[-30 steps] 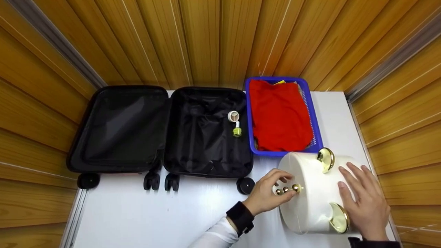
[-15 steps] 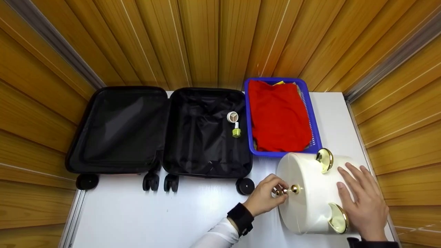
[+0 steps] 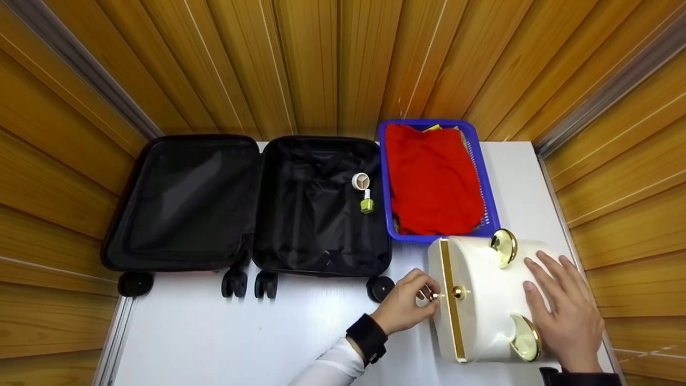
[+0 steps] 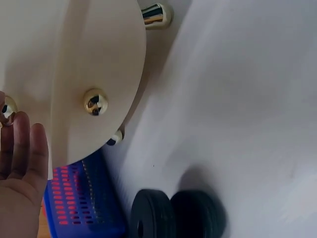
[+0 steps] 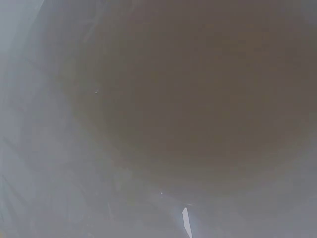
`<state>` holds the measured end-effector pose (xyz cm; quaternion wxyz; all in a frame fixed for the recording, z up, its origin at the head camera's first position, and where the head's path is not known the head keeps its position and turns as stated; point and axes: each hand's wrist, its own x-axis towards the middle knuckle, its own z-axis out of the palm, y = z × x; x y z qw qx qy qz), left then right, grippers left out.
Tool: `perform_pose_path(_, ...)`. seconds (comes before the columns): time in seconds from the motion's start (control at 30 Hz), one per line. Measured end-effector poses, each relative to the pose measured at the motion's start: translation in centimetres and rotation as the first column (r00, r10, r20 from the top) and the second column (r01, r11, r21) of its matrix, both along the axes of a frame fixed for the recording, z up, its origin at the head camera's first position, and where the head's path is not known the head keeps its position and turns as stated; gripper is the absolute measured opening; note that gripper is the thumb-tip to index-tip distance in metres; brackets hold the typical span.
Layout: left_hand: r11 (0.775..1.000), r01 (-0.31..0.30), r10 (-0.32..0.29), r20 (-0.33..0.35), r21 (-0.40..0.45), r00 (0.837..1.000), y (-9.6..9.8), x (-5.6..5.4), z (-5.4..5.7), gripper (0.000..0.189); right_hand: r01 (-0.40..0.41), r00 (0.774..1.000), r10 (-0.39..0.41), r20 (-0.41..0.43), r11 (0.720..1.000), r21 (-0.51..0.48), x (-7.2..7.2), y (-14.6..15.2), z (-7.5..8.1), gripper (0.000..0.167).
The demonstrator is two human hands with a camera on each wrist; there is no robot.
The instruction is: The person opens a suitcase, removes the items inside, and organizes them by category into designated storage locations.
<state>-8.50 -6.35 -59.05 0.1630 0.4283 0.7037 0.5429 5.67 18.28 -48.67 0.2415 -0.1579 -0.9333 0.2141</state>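
A rounded white drawer box (image 3: pixel 490 305) lies at the lower right in the head view, with two gold-rimmed ear-shaped pieces (image 3: pixel 527 339) on it. One drawer (image 3: pixel 447 335) stands partly out at its left end, showing a gold strip along its top. My left hand (image 3: pixel 403 304) pinches that drawer's gold knob (image 4: pixel 9 106). Beside it, a second gold knob (image 4: pixel 95 101) sits on the box front, untouched. My right hand (image 3: pixel 571 313) rests on the box with fingers spread. Only blurred grey and brown surface fills the right wrist view.
An open black suitcase (image 3: pixel 321 230) lies to the left, holding a round three-part compact (image 3: pixel 360 182) and a green nail polish bottle (image 3: pixel 366 203). Behind the box, a blue basket (image 3: pixel 387 214) holds red cloth (image 3: pixel 434 182). Suitcase wheels (image 3: pixel 380 289) jut toward my left hand.
My left hand has taken hold of a knob and drawn a drawer leftward out of the box, exposing the gold strip. The right hand stays in place.
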Motion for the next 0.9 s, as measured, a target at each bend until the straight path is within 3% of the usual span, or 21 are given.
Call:
perform_pose_path(0.3, 1.0, 0.0, 0.0, -0.067, 0.0, 0.998, -4.0, -1.6, 0.6, 0.02, 0.011, 1.0, -0.011, 0.008, 1.0, -0.006, 0.1, 0.1, 0.1, 0.042)
perform_pose_path(0.5, 1.0, -0.01, 0.01, -0.025, -0.023, 1.0, -6.6, -2.3, 0.7, 0.019, 0.001, 1.0, -0.001, -0.017, 1.0, 0.006, 0.0, 0.1, 0.0, 0.04)
perform_pose_path(0.67, 0.999, -0.009, 0.01, 0.028, -0.031, 1.0, -7.2, -2.3, 0.4, 0.02, -0.008, 0.999, 0.008, -0.032, 1.0, 0.013, -0.1, 0.1, -0.1, 0.04)
perform_pose_path(0.9, 0.997, -0.023, 0.025, 0.033, -0.071, 0.999, -7.4, -2.3, 0.5, 0.019, -0.025, 0.999, 0.025, -0.027, 0.999, 0.022, -0.1, 0.0, -0.2, 0.041)
